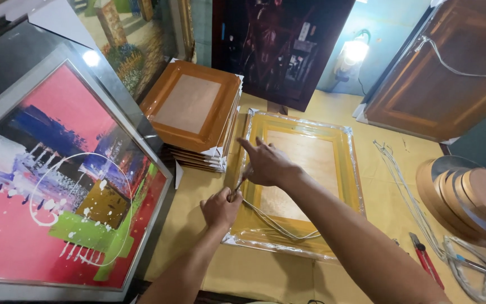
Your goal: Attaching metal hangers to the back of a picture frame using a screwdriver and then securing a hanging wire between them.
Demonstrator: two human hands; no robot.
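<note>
A yellow-covered table (pixel 265 276) fills the view, with a dark painting (pixel 279 45) and a wooden door panel (pixel 440 84) leaning behind it. At the left lies a large abstract painting (pixel 57 180) in a silver frame, pink with blue and green shapes. Beside it stands a stack of orange frames (pixel 192 110). In the middle lies a yellow frame (pixel 302 180) wrapped in clear plastic. Tape rolls (pixel 468 197) sit at the right, near a red cutter (pixel 426 262). The right hand (pixel 268 166) presses flat on the wrapped frame's left edge, fingers spread. The left hand (pixel 220 208) is clenched around a thin tool (pixel 238 184), from which a whitish cord (pixel 279 225) trails across the frame.
</note>
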